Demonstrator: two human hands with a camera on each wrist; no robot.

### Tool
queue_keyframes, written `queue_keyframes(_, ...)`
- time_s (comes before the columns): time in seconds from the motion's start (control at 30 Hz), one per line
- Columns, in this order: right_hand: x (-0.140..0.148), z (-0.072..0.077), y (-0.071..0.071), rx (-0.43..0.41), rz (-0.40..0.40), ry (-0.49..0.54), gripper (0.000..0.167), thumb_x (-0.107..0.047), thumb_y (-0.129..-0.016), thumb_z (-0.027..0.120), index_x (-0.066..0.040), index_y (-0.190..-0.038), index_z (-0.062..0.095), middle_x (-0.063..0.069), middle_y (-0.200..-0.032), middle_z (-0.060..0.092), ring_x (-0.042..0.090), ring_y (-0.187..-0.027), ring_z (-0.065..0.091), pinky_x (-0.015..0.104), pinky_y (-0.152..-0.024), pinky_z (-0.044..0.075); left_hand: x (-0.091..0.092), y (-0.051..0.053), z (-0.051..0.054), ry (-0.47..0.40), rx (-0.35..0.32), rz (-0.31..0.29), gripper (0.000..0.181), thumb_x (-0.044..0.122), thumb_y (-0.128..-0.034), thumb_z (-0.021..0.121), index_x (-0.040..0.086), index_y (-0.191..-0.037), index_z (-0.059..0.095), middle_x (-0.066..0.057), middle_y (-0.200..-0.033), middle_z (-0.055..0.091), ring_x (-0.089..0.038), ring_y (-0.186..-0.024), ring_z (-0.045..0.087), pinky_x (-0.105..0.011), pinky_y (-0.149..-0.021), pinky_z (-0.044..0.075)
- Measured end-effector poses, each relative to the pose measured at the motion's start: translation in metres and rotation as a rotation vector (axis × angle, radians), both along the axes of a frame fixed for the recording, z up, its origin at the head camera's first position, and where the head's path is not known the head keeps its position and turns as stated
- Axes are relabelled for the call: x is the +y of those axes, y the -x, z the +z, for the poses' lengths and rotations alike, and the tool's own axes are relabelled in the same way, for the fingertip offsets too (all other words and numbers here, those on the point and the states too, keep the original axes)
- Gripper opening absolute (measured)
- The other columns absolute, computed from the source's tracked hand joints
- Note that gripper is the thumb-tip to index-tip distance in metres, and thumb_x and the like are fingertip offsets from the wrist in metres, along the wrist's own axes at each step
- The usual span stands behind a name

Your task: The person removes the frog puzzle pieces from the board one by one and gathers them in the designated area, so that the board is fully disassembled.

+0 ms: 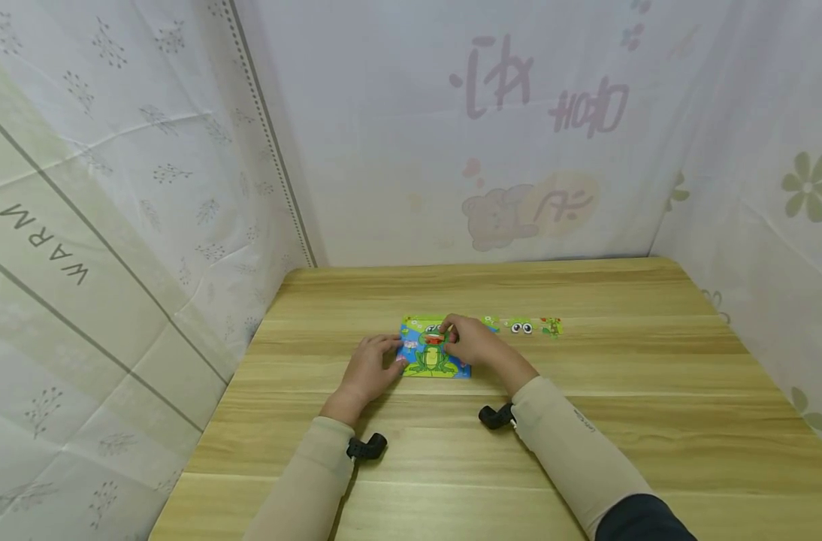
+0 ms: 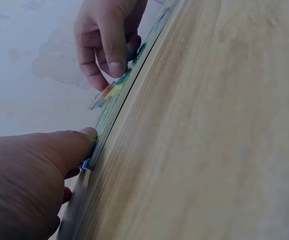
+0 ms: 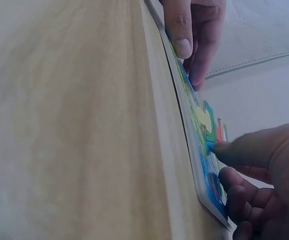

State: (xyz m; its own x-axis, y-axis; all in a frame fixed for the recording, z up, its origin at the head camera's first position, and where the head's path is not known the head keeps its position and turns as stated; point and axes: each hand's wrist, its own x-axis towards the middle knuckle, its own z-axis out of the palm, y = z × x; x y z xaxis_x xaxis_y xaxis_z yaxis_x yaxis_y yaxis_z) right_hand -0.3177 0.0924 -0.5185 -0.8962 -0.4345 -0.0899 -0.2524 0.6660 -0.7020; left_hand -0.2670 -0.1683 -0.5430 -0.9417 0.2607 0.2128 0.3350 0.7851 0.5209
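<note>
A frog jigsaw puzzle board [image 1: 421, 370], blue and green, lies flat on the wooden table. At its left edge is my left hand [image 1: 370, 370]; thumb and fingers rest on the board, fairly straight. Over the upper right part of the board, my right hand [image 1: 475, 342] pinches a puzzle piece [image 3: 206, 120] between thumb and fingers. In the right wrist view that piece stands tilted up from the board, with green and yellow on it and a bit of red beside it. The left wrist view shows an orange and yellow edge [image 2: 104, 95] raised under the right fingers.
Right of the board lie loose puzzle pieces: one with the frog's eyes [image 1: 521, 327], a green one with small plants [image 1: 552, 327], and one partly behind my right hand [image 1: 490, 321]. The wooden table [image 1: 424, 466] meets patterned curtains [image 1: 384, 150] at its back and sides.
</note>
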Motion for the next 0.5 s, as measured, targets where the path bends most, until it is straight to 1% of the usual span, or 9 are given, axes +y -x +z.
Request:
queue_keyframes(0.13,0.0000,0.0008,-0.0004,0.029,-0.031,0.024,0.021,-0.017,-0.101,0.073,-0.012,-0.120,0.065,0.004,-0.093,0.062,0.019,-0.058,0.064,0.033,-0.061,0.056,0.0004,-0.0006,0.0008,0.007,0.019,-0.006,0.043,0.029,-0.0971,0.078,0.010,-0.135,0.071,-0.001,-0.145,0.061,-0.030,-0.139,0.049,-0.051,-0.117,0.040)
queue_keyframes(0.2,-0.0002,0.0006,-0.0003,0.052,-0.043,0.019,0.019,-0.017,-0.100,0.073,-0.012,-0.117,0.066,0.003,-0.092,0.062,0.018,-0.058,0.063,0.033,-0.062,0.055,0.0005,-0.0009,0.0009,0.007,0.024,-0.009,0.042,0.029,-0.0971,0.078,0.009,-0.134,0.071,-0.001,-0.145,0.062,-0.030,-0.139,0.050,-0.051,-0.116,0.040)
queue_keyframes(0.3,-0.0003,-0.0001,0.0004,0.084,-0.060,0.003,0.016,-0.018,-0.100,0.074,-0.014,-0.114,0.066,0.001,-0.091,0.063,0.016,-0.063,0.061,0.033,-0.065,0.053,0.0004,-0.0014,0.0010,0.002,0.022,-0.011,0.042,0.029,-0.0972,0.078,0.010,-0.134,0.071,0.000,-0.145,0.062,-0.030,-0.139,0.049,-0.051,-0.117,0.040)
queue_keyframes(0.43,-0.0004,-0.0017,0.0013,0.109,-0.072,-0.013,0.015,-0.019,-0.099,0.075,-0.016,-0.110,0.066,-0.001,-0.090,0.064,0.016,-0.066,0.060,0.034,-0.066,0.051,0.0003,-0.0016,0.0003,0.005,0.022,-0.011,0.041,0.029,-0.0975,0.078,0.011,-0.134,0.071,0.000,-0.146,0.061,-0.030,-0.139,0.049,-0.052,-0.117,0.040)
queue_keyframes(0.5,-0.0005,-0.0028,0.0018,0.117,-0.075,-0.016,0.014,-0.019,-0.099,0.075,-0.016,-0.109,0.066,-0.002,-0.089,0.064,0.016,-0.065,0.061,0.034,-0.066,0.052,0.0003,-0.0015,-0.0001,0.008,0.021,-0.009,0.041,0.030,-0.0976,0.078,0.011,-0.134,0.071,0.000,-0.146,0.061,-0.030,-0.139,0.049,-0.052,-0.117,0.040)
